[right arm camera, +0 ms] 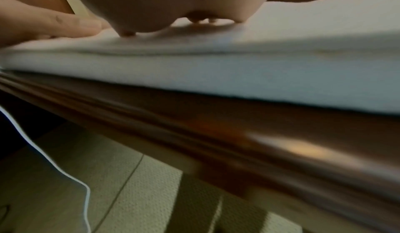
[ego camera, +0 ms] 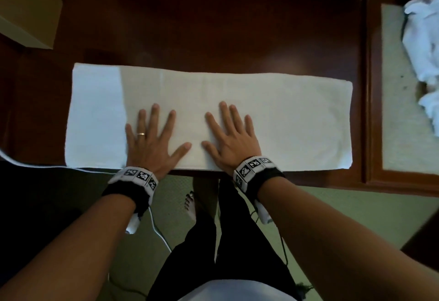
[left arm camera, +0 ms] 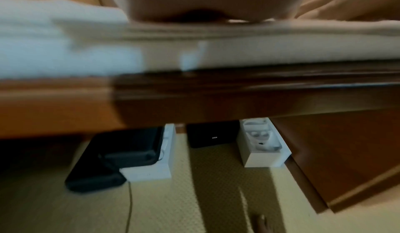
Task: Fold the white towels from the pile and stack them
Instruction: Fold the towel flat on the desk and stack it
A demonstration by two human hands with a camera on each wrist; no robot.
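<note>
We press our left hand (ego camera: 152,144) and right hand (ego camera: 231,140) flat, fingers spread and straight, mid-frame on the long white terry towel strip (ego camera: 297,120). Its long axis runs left to right along the dark wooden table (ego camera: 213,27); each end lies outward of its nearer hand. The crumpled white towel pile (ego camera: 420,46) sits upper right. We can read no writing.

One folded towel (ego camera: 273,120) lies along the near edge of the dark wooden table (ego camera: 213,27). Two hands press flat on it, the left hand (ego camera: 152,141) and the right hand (ego camera: 234,140), side by side near its middle. One pile of white towels (ego camera: 420,46) sits right of the table. Under the table stand two white boxes (left arm camera: 263,144) and two black cases (left arm camera: 121,151).
</note>
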